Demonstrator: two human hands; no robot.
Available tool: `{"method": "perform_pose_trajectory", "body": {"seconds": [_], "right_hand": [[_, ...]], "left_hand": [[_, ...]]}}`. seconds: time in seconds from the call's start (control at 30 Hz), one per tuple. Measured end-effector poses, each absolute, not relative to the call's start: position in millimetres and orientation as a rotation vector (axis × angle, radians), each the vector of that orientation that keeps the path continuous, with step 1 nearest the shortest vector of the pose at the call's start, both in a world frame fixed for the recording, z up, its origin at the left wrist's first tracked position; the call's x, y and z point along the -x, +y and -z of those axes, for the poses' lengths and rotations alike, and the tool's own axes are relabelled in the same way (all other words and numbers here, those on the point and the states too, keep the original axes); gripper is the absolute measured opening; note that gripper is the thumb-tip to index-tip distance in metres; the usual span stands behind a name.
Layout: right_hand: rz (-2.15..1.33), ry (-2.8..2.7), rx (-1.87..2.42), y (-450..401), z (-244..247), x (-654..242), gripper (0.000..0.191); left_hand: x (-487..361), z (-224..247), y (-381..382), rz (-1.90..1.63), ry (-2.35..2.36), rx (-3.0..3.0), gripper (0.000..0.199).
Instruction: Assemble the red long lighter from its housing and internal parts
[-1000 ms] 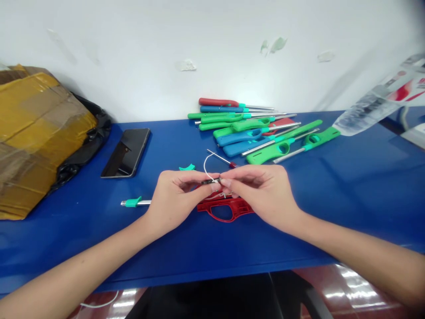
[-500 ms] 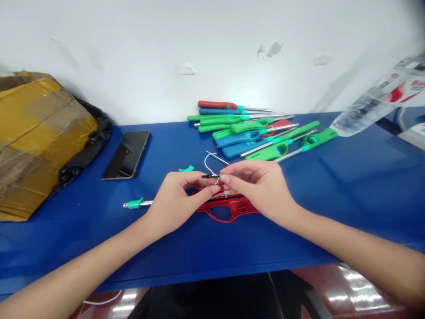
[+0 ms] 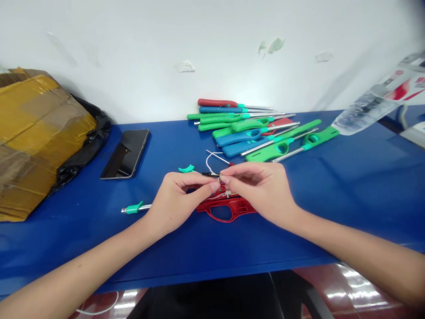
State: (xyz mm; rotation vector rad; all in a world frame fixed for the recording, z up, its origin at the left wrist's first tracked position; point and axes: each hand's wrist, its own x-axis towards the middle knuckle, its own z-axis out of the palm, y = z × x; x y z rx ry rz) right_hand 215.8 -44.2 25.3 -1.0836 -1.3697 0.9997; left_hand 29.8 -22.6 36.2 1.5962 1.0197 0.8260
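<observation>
1. Small black part [image 3: 210,174]: held up over the near-middle of the blue table [image 3: 232,252]. Slim, dark; white wire [image 3: 207,163] loops up from it toward the far side. Finer detail too small to read.
2. Right hand [image 3: 262,186]: thumb and forefinger pinching the part's right end. Left hand [image 3: 182,195]: thumb and forefinger close together at the part; can't tell if they grip it or just steady it, contact hidden.
3. Red casing [image 3: 239,207]: just under the hands, opened up, insides partly showing, finger loop on near side intact.
4. Progress, my read: mid-job. Casing is open; black part is out of its seat, casing not closed. Still loose: teal piece [image 3: 186,169] far-left of the hands, metal tube with teal collar [image 3: 134,208] to the left, thin metal rod [image 3: 217,157] beyond.
5. Far side: pile of whole lighters [image 3: 242,135], red, blue, green. Phone [image 3: 126,154] left.
</observation>
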Motion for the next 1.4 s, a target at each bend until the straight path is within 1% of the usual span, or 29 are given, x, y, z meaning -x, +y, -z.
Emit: {"method": "perform_pose_trajectory", "body": {"seconds": [0.13, 0.27, 0.37, 0.53, 0.7, 0.93, 1.03, 1.13, 1.23, 1.3, 1.4], "right_hand": [[-1.006, -1.397, 1.078, -45, -23, -217, 0.009], [-1.036, -1.348, 1.081, -44, -25, -218, 0.007], [-1.069, -1.329, 1.076, -43, -27, -219, 0.006], [-1.191, -1.248, 1.050, -41, -28, -218, 0.012], [-1.287, -1.199, 1.011, -40, -26, -218, 0.010], [-1.310, -1.155, 0.983, -43, -25, -217, 0.010], [-1.335, -1.146, 0.993, -41, -26, -218, 0.011], [-1.397, -1.170, 1.000, -36, -28, -221, 0.012], [-1.425, -1.230, 1.012, -32, -30, -225, 0.013], [-1.350, -1.298, 1.036, -30, -30, -227, 0.015], [-1.156, -1.436, 1.072, -31, -30, -230, 0.013]], "left_hand": [[-29, -38, -23, -0.810, 1.058, -1.734, 0.011], [-25, -40, -21, -0.830, 1.169, -1.952, 0.013], [-21, -41, -19, -0.970, 1.222, -2.046, 0.022], [-18, -40, -18, -1.045, 1.061, -2.166, 0.009], [-20, -37, -21, -1.137, 1.035, -2.255, 0.009], [-23, -29, -23, -1.253, 0.935, -2.375, 0.010], [-24, -29, -24, -1.234, 0.997, -2.361, 0.009], [-23, -31, -23, -1.143, 1.121, -2.247, 0.008], [-21, -33, -21, -1.015, 1.183, -2.077, 0.013], [-21, -34, -20, -0.970, 1.178, -2.001, 0.017], [-20, -35, -19, -0.965, 1.164, -1.942, 0.018]]}}
